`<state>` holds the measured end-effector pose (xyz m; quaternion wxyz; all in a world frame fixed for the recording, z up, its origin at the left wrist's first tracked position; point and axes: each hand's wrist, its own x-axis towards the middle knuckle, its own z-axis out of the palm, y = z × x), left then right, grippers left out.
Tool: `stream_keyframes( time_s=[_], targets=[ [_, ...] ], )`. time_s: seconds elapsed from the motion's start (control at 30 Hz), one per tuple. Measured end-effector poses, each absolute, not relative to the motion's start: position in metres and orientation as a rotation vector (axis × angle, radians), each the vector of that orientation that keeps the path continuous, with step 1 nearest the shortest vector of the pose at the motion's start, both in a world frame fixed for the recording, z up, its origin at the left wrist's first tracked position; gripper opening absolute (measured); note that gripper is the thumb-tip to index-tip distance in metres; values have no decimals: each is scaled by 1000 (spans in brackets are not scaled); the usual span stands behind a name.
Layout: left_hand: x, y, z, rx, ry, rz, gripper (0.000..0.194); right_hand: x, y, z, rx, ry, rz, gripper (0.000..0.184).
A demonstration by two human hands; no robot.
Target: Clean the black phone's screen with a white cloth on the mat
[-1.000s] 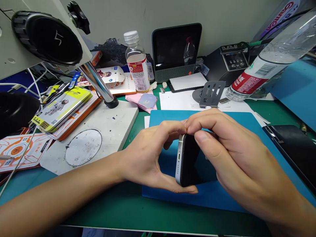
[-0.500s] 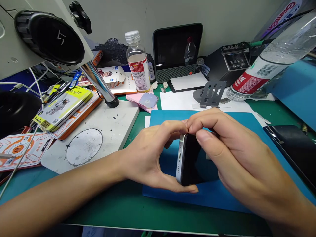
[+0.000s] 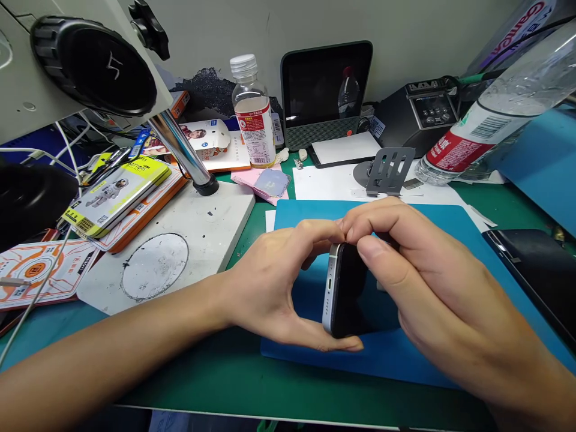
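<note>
A smartphone (image 3: 348,294) with a black screen and a silver frame is held up on edge over the blue mat (image 3: 310,354). Its bottom edge, with the charging port and speaker holes, faces left toward me. My left hand (image 3: 274,288) grips it, thumb under the lower long side and fingers at the upper side. At the top corner, my right hand (image 3: 432,282) has its thumb and fingertips pinched together against the phone's upper edge, touching my left fingertips. What lies between the right fingertips, if anything, is hidden.
A microscope stand base (image 3: 225,222) and boxed parts (image 3: 117,192) occupy the left. Behind the mat are a drink bottle (image 3: 254,126), a smart display (image 3: 326,90) and a grey metal holder (image 3: 390,171). A tilted water bottle (image 3: 477,132) and a dark phone-like slab (image 3: 535,270) lie right.
Both hands and the phone keep the same pose. The whole view has shifted very slightly.
</note>
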<state>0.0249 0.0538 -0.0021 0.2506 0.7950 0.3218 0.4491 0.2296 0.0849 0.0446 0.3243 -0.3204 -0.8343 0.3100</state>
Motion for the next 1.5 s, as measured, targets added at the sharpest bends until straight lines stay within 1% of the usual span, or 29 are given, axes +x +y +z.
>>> stream_keyframes(
  time_s=[0.9, 1.13, 1.5],
  targets=[
    [24, 55, -4, 2144, 846, 1224, 86, 227, 86, 42, -844, -2153, 835, 12],
    [24, 55, -3, 2151, 827, 1244, 87, 229, 86, 43, -837, -2141, 868, 14],
    [26, 55, -1, 2163, 809, 1283, 87, 229, 86, 43, -847, -2097, 959, 11]
  ],
)
